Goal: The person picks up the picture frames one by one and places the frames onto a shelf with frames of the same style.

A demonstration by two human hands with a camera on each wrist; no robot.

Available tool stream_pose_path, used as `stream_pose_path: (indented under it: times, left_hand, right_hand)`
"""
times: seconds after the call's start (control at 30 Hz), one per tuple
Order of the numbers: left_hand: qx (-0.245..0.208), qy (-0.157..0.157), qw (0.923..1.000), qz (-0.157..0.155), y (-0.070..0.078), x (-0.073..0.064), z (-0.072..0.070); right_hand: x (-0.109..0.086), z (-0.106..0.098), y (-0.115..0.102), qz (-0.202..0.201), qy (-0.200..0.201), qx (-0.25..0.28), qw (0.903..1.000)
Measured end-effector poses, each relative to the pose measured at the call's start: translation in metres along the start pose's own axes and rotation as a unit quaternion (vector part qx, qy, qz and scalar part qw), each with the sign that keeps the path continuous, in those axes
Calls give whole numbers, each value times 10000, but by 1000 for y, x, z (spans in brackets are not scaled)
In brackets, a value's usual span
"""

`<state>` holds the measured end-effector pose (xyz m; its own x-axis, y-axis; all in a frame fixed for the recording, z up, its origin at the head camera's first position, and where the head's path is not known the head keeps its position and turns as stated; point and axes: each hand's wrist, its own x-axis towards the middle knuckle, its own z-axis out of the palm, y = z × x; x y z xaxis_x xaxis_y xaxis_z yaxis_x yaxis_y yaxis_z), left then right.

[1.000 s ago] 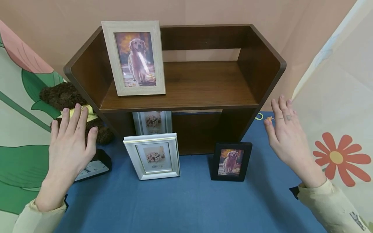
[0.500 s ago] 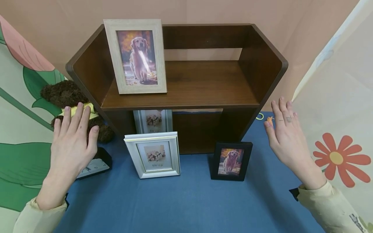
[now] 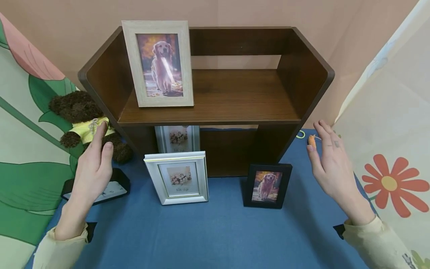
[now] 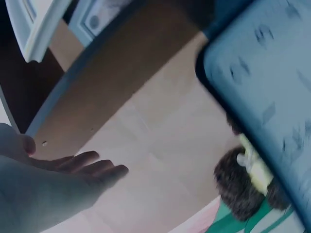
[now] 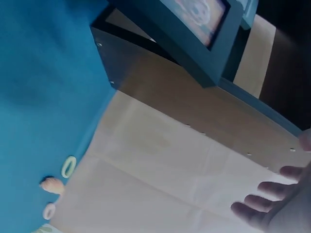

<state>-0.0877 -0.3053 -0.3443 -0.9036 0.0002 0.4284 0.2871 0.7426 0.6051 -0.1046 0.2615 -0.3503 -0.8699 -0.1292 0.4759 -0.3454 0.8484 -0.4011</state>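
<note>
My left hand (image 3: 92, 170) hovers, holding nothing, fingers straight and palm turned inward, over a black-rimmed clock (image 3: 112, 189). Just beyond its fingertips sits a brown plush bear (image 3: 89, 127) in a yellow top. On the other side my right hand (image 3: 334, 168) is raised with fingers extended, likewise holding nothing, beside the dark wooden shelf (image 3: 242, 93). A silver-white photo frame (image 3: 181, 200) with a flower print and a small black photo frame (image 3: 284, 186) with a dog picture stand before the shelf. The left wrist view shows the clock's numbered face (image 4: 272, 63) up close.
A large cream photo frame (image 3: 131, 67) stands at the left of the upper shelf. Another flower-print frame (image 3: 160, 139) is partly hidden in the lower compartment. A small orange piece (image 3: 312, 140) and a yellow-green ring (image 3: 300, 135) lie on the blue cloth (image 3: 215, 235) at right.
My left hand has turned onto its edge, palm inward, uncovering more of the bear and clock. My right hand has tilted slightly inward and its fingertips dipped. The frames have stayed in place.
</note>
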Motion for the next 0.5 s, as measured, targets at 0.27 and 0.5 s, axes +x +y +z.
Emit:
stream_pose_path:
  times: [0.27, 0.5]
  left_hand:
    - [-803, 398, 9957, -214, 3, -3, 27]
    - [-1179, 408, 9920, -200, 6, -3, 41]
  right_hand:
    - [-25, 8, 11, -344, 35, 933, 9950]
    - [-52, 26, 27, -299, -568, 1364, 9886]
